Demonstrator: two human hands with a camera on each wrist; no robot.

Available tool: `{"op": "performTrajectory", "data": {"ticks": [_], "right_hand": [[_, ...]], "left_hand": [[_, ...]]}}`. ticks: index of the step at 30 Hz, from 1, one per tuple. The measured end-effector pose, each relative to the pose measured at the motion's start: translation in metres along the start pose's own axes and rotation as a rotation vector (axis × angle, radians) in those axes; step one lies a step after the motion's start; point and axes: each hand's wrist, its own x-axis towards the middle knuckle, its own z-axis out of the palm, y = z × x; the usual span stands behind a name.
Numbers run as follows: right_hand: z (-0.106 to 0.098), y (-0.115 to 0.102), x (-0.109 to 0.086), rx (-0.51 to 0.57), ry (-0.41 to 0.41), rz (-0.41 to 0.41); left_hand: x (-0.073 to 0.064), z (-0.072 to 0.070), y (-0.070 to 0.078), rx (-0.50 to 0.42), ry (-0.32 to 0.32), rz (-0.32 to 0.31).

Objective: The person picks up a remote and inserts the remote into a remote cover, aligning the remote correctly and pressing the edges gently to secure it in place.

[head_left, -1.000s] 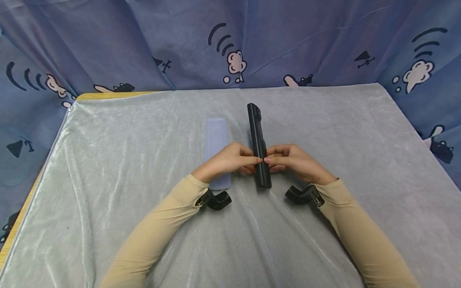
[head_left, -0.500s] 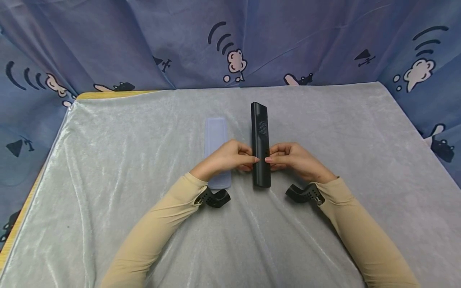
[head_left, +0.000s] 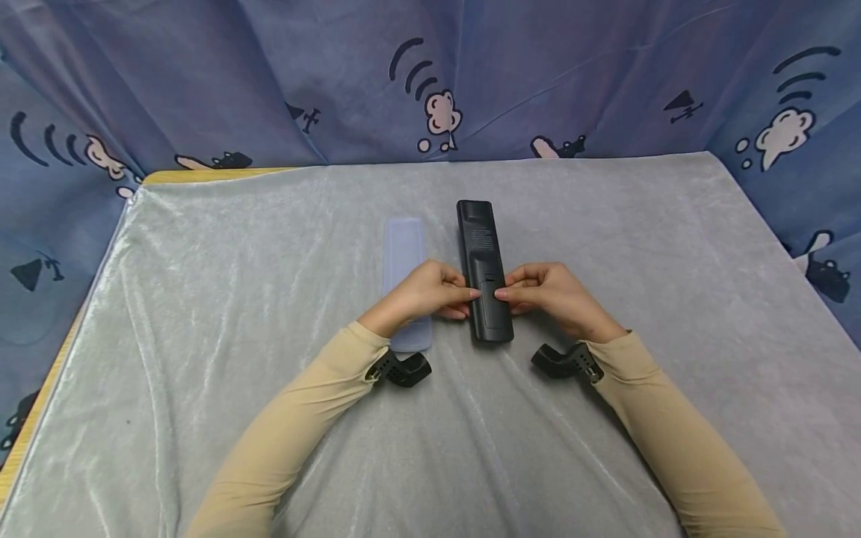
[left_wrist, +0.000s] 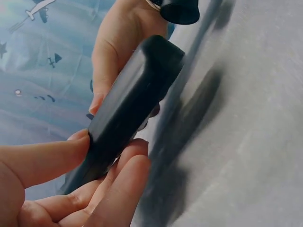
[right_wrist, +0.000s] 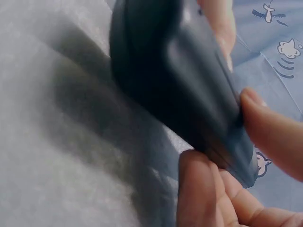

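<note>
A black remote control (head_left: 482, 254) is held a little above the cloth, its back with the battery cover and small print facing up. My left hand (head_left: 430, 291) pinches its left edge, thumb on top and fingers beneath. On the opposite edge my right hand (head_left: 548, 295) pinches it the same way. The left wrist view shows the remote (left_wrist: 128, 99) side-on between both hands, its shadow on the cloth below. Close up in the right wrist view, the remote (right_wrist: 189, 80) hides part of the left hand. A translucent pale sleeve or case (head_left: 403, 250) lies left of the remote, partly behind my left hand.
A light grey velvety cloth (head_left: 269, 246) covers the table, with a yellow table edge (head_left: 215, 177) showing at the back left. Blue patterned curtains (head_left: 363, 82) hang behind and at both sides. Black wrist mounts (head_left: 403, 370) sit on both sleeves.
The remote has turned about its long axis, from edge-on to its back facing up. Its far end has swung slightly left. Both hands stay in nearly the same place.
</note>
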Motion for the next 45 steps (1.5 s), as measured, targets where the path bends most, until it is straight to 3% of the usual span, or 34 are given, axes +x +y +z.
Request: {"op": "performTrajectory", "data": {"ticks": [6, 15, 29, 40, 45], "right_hand": [[0.0005, -0.0001, 0.0000, -0.009, 0.004, 0.002], [0.0017, 0.0027, 0.0014, -0.038, -0.017, 0.022], [0.0049, 0.0026, 0.0011, -0.091, 0.019, 0.033], [0.0081, 0.0007, -0.0007, -0.101, 0.051, 0.034], [0.0084, 0.0004, -0.0009, -0.128, 0.060, 0.033]], "left_hand": [[0.0013, 0.0011, -0.0038, 0.022, 0.019, -0.008], [0.0011, 0.0020, -0.0075, 0.148, 0.046, -0.005], [-0.0002, 0.0001, -0.0062, 0.332, 0.089, 0.023], [0.0017, -0.0009, -0.0058, 0.308, 0.110, 0.004], [0.0005, -0.0008, -0.0050, 0.372, 0.120, 0.022]]}}
